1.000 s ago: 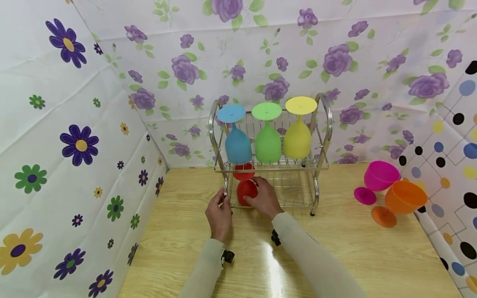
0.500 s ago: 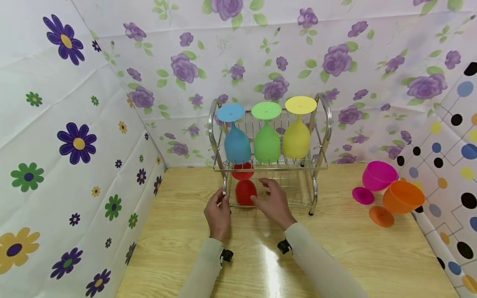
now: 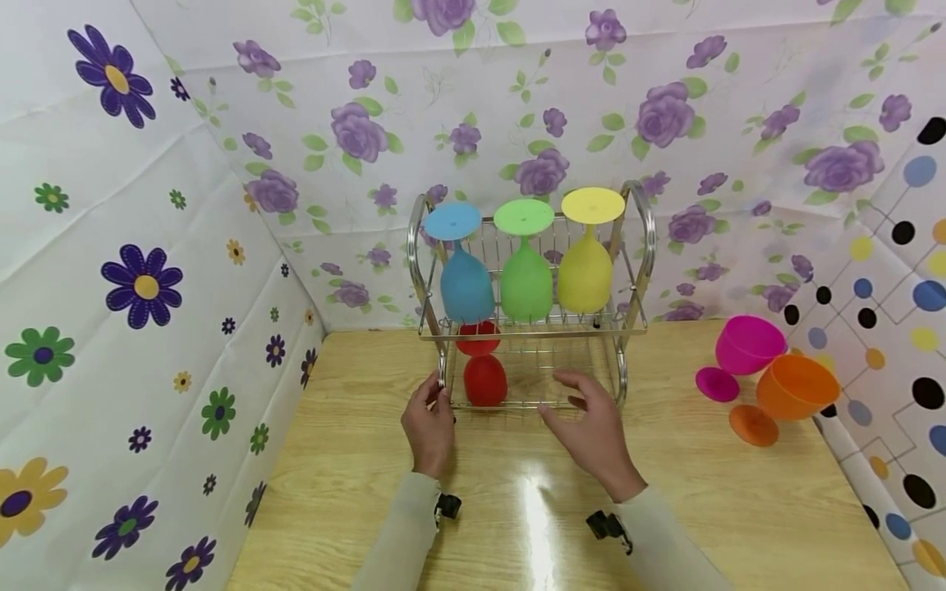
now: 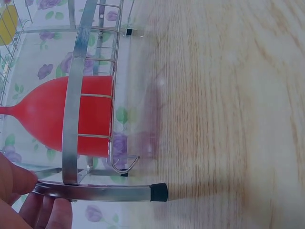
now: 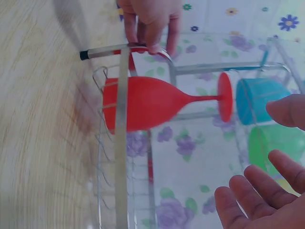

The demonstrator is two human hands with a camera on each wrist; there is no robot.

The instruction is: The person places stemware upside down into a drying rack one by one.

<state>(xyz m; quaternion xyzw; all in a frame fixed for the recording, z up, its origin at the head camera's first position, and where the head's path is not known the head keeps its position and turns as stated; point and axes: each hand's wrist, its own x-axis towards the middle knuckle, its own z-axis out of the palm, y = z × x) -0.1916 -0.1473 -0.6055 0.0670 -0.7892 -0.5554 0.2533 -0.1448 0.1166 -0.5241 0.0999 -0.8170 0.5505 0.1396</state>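
Pale wood makes the tabletop [image 3: 340, 509] under a silver metal two-tier wire rack [image 3: 532, 334]. Seen from the head, the right hand [image 3: 594, 431] lies toward the rack's five o'clock, its grip released, while the left hand [image 3: 430, 428], between seven and eight, clasps the rack's left post [image 4: 102, 192] in its grip. Upside down and low inside the rack, at seven o'clock, stands a red long-stemmed goblet [image 3: 485, 380].

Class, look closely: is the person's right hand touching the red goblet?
Apart. The head view shows a clear sideways gap between the right hand and the red goblet.
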